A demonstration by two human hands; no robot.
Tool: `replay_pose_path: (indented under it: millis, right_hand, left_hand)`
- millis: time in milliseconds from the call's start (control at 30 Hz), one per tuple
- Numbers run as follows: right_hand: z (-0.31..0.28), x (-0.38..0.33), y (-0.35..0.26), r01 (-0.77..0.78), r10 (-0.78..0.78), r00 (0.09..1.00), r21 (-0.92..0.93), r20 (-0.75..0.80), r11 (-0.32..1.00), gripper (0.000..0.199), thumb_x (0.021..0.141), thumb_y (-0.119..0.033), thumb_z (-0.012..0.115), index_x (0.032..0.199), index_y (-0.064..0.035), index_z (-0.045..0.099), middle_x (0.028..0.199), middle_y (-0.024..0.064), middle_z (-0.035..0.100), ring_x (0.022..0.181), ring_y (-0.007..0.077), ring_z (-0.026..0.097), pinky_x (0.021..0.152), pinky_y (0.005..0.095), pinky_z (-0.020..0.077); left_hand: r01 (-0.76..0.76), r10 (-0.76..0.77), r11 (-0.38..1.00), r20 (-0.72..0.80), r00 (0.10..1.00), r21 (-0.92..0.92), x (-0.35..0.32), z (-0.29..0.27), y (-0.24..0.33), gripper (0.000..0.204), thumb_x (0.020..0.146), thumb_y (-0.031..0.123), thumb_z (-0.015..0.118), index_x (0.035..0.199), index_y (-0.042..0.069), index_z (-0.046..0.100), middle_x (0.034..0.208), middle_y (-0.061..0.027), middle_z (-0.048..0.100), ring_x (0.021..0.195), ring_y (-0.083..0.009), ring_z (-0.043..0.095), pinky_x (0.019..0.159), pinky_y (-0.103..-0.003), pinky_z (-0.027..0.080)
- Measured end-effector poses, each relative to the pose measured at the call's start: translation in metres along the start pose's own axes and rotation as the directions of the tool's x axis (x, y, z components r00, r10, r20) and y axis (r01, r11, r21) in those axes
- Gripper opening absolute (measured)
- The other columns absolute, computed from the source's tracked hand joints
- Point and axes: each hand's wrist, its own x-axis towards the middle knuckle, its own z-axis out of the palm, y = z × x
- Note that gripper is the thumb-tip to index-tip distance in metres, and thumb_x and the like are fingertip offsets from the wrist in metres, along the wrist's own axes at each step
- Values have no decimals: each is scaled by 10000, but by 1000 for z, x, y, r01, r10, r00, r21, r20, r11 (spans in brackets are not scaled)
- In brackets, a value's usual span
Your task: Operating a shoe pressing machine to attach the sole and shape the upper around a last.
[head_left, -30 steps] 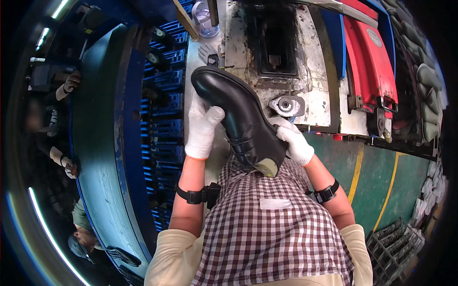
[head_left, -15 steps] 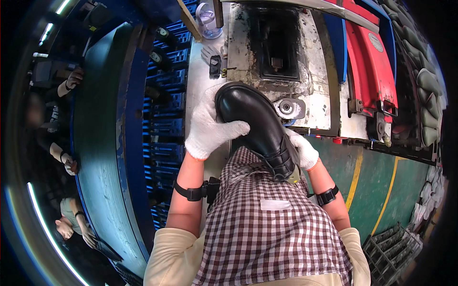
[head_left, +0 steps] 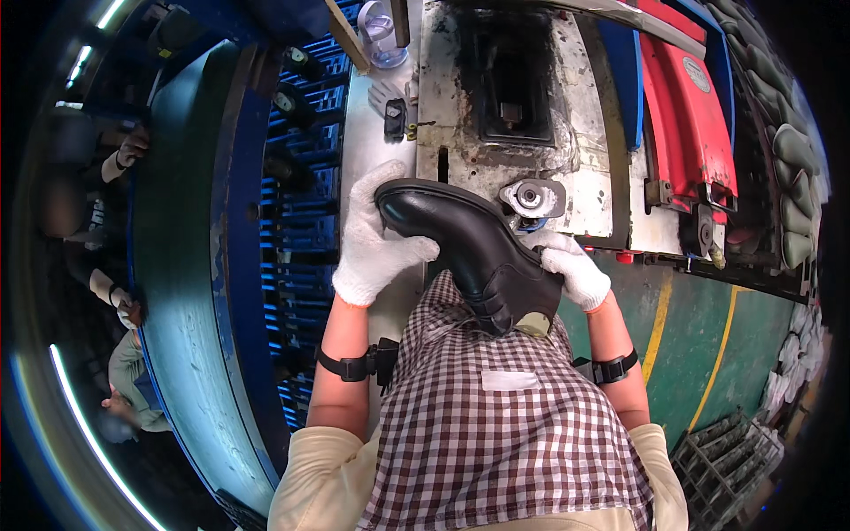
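A black leather shoe [head_left: 469, 243] is held up in front of my checked apron, its toe toward the left and its side facing me. My left hand [head_left: 372, 243], in a white knit glove, grips the toe, thumb across the near side and fingers behind the front edge. At the heel end, my right hand [head_left: 571, 268], gloved too, is closed on the back of the shoe; some of its fingers are hidden behind it. A pale yellowish piece [head_left: 534, 324] shows in the shoe's opening, close to the apron.
Ahead stands a stained metal worktable [head_left: 575, 97] with a dark recess [head_left: 513, 66] and a round metal fitting [head_left: 531, 197]. A red machine part [head_left: 686, 115] is at the right. A dark conveyor belt [head_left: 181, 292] runs on the left, with other people beyond it. A wire rack [head_left: 726, 465] sits lower right.
The shoe has turned so that more of its side shows, with its toe lower and farther left. My right hand has shifted right and more of it is visible. Beyond the belt, a person has moved.
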Motion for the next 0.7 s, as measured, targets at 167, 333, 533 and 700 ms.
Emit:
replay_pose_path:
  millis: [167, 333, 533, 700]
  right_hand:
    - [33, 8, -20, 11, -15, 999, 100, 39, 995, 436, 1010, -223, 586, 1360, 34, 637, 1263, 86, 694, 1126, 142, 621, 1055, 304, 462]
    - [63, 36, -21, -175, 106, 963, 278, 248, 945, 530, 1084, -379, 535, 1461, -6, 548, 1385, 150, 639, 1248, 225, 628, 1047, 373, 529]
    - [94, 86, -14, -405, 228, 907, 591, 354, 697, 598, 1101, -497, 449, 1505, -56, 463, 1363, 187, 639, 1084, 325, 722, 706, 552, 637]
    - [121, 125, -3, -370, 195, 920, 594, 339, 714, 521, 1113, -464, 413, 1421, -60, 532, 1221, 163, 702, 967, 279, 736, 674, 466, 628]
  left_hand:
    - [73, -55, 990, -149, 987, 120, 4, -14, 8, 651, 750, 55, 868, 1320, 18, 555, 1173, -51, 648, 1097, -143, 610, 1009, -312, 502]
    - [235, 3, 865, -473, 881, 442, 13, -42, -19, 258, 1035, 203, 570, 1182, 0, 628, 1065, -49, 657, 962, -124, 588, 927, -268, 474]
    - [135, -398, 746, -274, 876, -652, -7, -61, -62, 740, 1085, 614, 384, 1496, 3, 464, 1458, -144, 599, 1330, -292, 587, 1134, -410, 460]
    - [349, -609, 510, -43, 792, -786, -44, -31, -42, 1012, 951, 846, 338, 1663, 131, 254, 1676, -119, 340, 1544, -357, 303, 1249, -518, 266]
